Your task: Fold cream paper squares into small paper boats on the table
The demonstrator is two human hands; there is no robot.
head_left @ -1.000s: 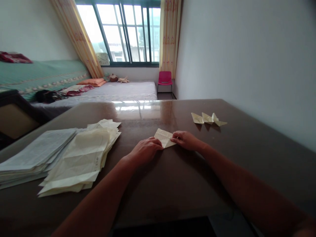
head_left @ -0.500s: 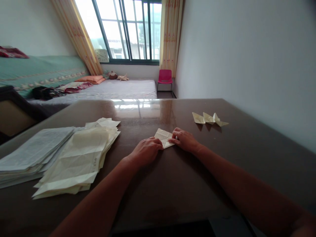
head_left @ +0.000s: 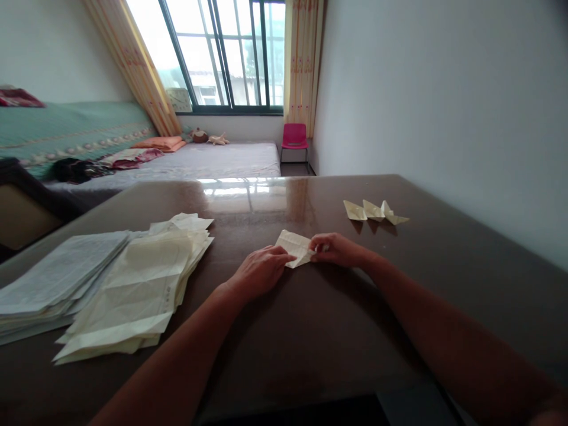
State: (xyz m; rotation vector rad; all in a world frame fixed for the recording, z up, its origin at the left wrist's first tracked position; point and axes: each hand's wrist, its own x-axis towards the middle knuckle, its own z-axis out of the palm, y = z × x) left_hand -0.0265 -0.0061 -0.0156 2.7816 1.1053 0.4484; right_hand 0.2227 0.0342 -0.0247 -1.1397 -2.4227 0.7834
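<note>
Folded paper [head_left: 293, 244], one, lying between the table's [head_left: 310, 331] left and right edges, was pinched by left hand [head_left: 262, 267] and right hand [head_left: 336, 250], both nearly closed, where uneven pulling could have torn it.

Head cam, worn by person, looks fwd & down from near edge of table [head_left: 288, 331]. L hand [head_left: 261, 270] & R hand [head_left: 333, 250] approx. mid-frame, fairly close; bed [head_left: 242, 158] & window [head_left: 228, 59] in bkgd, wall [head_left: 426, 112] along R side.
</note>
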